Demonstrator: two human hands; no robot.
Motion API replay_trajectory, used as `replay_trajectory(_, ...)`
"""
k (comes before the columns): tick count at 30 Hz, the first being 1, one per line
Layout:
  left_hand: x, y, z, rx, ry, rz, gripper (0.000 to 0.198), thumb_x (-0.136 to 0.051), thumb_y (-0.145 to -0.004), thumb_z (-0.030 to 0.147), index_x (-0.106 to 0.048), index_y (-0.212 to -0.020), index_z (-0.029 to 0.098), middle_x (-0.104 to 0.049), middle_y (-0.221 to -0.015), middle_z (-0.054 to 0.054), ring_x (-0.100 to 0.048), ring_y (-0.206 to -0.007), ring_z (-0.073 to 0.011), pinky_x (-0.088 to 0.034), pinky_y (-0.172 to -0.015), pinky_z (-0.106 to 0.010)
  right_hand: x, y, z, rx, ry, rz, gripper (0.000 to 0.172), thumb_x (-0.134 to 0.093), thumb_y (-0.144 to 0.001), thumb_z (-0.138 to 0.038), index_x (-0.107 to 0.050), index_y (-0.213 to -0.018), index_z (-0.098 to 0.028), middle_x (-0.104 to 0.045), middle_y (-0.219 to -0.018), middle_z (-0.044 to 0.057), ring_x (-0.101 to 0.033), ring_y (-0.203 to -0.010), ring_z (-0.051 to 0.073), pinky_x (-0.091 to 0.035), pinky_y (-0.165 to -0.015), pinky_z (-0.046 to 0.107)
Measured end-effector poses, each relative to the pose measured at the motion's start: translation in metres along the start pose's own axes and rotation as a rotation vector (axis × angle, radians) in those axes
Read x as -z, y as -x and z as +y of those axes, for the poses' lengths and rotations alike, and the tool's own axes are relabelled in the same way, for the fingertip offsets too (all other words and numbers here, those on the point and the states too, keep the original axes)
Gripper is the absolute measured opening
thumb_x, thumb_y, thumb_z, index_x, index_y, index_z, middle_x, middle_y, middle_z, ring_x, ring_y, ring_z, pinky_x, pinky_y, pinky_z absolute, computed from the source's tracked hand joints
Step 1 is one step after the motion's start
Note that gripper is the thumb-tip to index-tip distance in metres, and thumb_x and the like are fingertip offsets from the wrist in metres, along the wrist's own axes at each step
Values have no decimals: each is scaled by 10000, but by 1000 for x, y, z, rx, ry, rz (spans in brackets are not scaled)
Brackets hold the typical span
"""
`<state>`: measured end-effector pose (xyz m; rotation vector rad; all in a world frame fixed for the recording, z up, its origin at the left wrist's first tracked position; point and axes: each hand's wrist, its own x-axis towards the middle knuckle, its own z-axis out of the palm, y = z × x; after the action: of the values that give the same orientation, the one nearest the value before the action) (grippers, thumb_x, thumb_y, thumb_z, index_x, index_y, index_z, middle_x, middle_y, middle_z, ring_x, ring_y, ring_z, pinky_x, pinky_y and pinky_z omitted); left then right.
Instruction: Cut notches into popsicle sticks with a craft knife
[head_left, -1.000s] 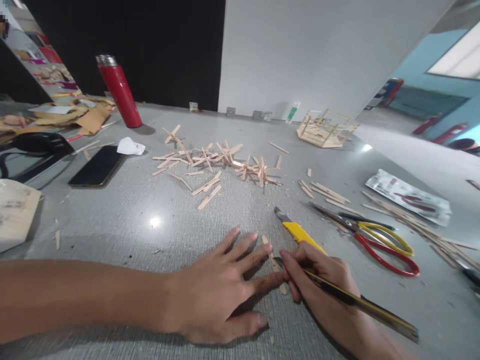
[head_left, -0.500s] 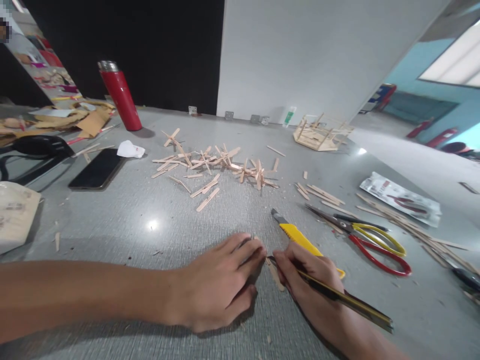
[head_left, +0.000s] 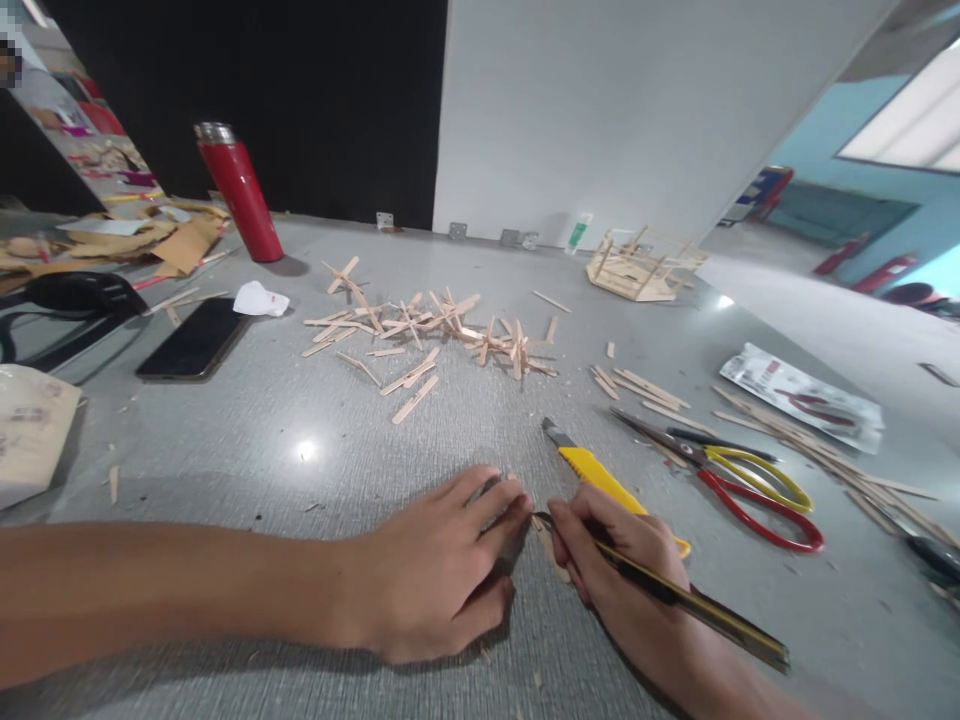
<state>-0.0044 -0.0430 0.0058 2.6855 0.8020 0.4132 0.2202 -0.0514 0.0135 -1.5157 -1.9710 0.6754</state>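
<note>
My left hand (head_left: 442, 570) rests on the grey table (head_left: 225, 450) with its fingers drawn together, their tips pressing on a small wooden stick (head_left: 551, 548). My right hand (head_left: 619, 570) is closed round a black and yellow pencil (head_left: 697, 600), whose tip touches the stick right by my left fingertips. A yellow utility knife (head_left: 600, 475) lies just beyond my right hand.
A heap of loose wooden sticks (head_left: 427, 330) lies mid-table. Red and yellow pliers (head_left: 742, 480), more long sticks (head_left: 810, 445) and a plastic packet (head_left: 806, 395) are to the right. A phone (head_left: 193, 340), a red flask (head_left: 238, 190) and a stick frame (head_left: 637, 265) stand farther back.
My left hand went from fingers spread flat to fingers gathered onto the stick. The view shifted slightly. In the last half second nothing visibly moved.
</note>
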Motion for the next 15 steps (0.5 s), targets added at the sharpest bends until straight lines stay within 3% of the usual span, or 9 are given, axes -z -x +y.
replay_trajectory(8, 0, 1, -1, -2, -42, -55, 649, -322, -1079, 392, -247, -1597, 8, -205, -1679, -199, -99, -1577, -284, -131, -1292, -423, -1, -2, 0, 45, 36, 2, 445, -476, -1038, -449, -470, -644, -241, -489, -518, -45, -454, -468, 118, -381, -501, 261)
replay_trajectory(15, 1, 2, 2, -7, -151, -63, 701, -267, -1083, 467, -277, -1582, -26, -226, -1656, -233, -3, -1568, -334, -93, -1284, -450, -4, 0, 9, 107, 99, 18, 364, -489, -1023, -370, -366, -701, -254, -424, -585, -50, -388, -527, 139, -340, -521, 286)
